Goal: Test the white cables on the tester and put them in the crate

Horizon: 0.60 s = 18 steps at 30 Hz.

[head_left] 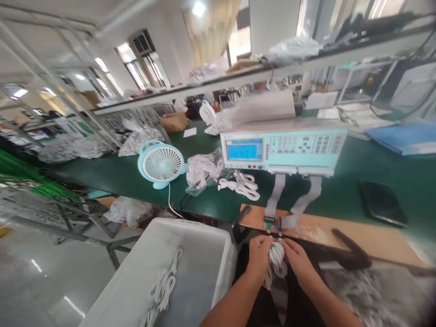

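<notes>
- Two hands meet on one coiled white cable (276, 255); the left hand (259, 255) grips its left side and the right hand (297, 259) its right side, fingers curled and pressed onto the coil, so the bundle sits pinched between both sets of fingertips, just below the near edge of the bench
- Coiled white cable: thin cord wound into a tight oval bundle; a loose loop hangs beneath it between the wrists; its end plugs cannot be made out
- Just above the coil, two grey ribbon leads (295, 205) drop from the cable tester (283, 146) to small connectors at the edge of a brown board (361, 240); a black clamp lever (241, 217) stands just left of them
- Cable tester: pale teal box with a lit blue screen and rows of buttons, standing on the green bench (374, 181)
- More white cable coils (242, 185) lie loose left of the tester, beside a clear bag of cables (202, 170) and a teal desk fan (161, 163)
- To the lower left, a grey plastic bin (204, 254) holds several finished coils (165, 284)
- A black tray (383, 202) lies on the bench to the right, well apart from the hands
</notes>
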Each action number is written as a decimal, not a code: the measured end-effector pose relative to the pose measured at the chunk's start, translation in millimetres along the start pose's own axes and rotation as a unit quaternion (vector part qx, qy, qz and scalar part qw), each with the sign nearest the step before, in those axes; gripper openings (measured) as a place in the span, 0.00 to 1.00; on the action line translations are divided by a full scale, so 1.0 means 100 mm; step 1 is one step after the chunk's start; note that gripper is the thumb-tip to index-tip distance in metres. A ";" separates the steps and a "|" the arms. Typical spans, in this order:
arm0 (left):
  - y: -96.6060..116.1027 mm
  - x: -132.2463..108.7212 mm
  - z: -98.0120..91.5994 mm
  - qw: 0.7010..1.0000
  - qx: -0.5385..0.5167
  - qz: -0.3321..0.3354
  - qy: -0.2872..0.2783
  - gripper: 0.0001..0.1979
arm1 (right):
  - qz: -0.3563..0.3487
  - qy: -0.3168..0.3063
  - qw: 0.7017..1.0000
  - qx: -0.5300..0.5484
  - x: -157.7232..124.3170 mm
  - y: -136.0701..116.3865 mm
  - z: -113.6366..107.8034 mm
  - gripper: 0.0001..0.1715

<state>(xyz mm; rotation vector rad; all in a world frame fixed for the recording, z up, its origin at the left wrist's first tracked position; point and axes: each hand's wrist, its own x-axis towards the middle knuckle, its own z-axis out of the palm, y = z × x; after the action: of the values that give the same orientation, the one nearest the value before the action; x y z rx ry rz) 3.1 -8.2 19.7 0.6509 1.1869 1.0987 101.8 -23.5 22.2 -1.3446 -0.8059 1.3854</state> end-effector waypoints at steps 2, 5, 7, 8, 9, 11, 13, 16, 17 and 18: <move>-0.08 -0.09 -0.01 0.999 0.003 -0.028 -0.018 0.16 | 0.005 -0.014 0.999 -0.030 -0.08 0.04 -0.15 0.28; -0.15 -0.21 -0.07 0.990 -0.030 -0.130 -0.052 0.20 | 0.006 -0.017 0.988 -0.156 -0.20 0.15 -0.74 0.26; -0.16 -0.22 -0.12 0.977 -0.067 -0.195 -0.052 0.23 | -0.021 -0.011 0.946 -0.322 -0.29 0.20 -1.24 0.25; -0.16 -0.21 -0.13 0.970 -0.086 -0.220 -0.050 0.23 | -0.046 0.023 0.904 -0.424 -0.35 0.23 -1.45 0.23; -0.16 -0.19 -0.15 0.964 -0.102 -0.241 -0.053 0.24 | -0.083 0.062 0.856 -0.506 -0.40 0.24 -1.60 0.21; -0.19 -0.14 -0.14 0.950 -0.116 -0.282 -0.074 0.24 | -0.177 0.050 0.794 -0.580 -0.52 0.25 -1.67 0.17; -0.25 -0.09 -0.09 0.935 -0.108 -0.321 -0.103 0.24 | -0.274 -0.058 0.777 -0.565 -0.63 0.24 -1.45 0.14; -0.37 -0.06 0.03 0.925 -0.074 -0.347 -0.137 0.25 | -0.395 -0.200 0.718 -0.537 -0.68 0.18 -0.92 0.13; -0.40 -0.06 0.07 0.926 -0.060 -0.346 -0.141 0.26 | -0.424 -0.227 0.694 -0.536 -0.67 0.14 -0.77 0.12; -0.44 -0.06 0.10 0.928 -0.042 -0.342 -0.142 0.26 | -0.447 -0.251 0.669 -0.538 -0.65 0.10 -0.65 0.11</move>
<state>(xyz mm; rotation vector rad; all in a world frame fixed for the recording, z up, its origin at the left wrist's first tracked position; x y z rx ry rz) 26.5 -28.8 -12.8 0.2701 0.9894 0.4407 154.8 -99.3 22.2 -0.9703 -2.5204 0.3326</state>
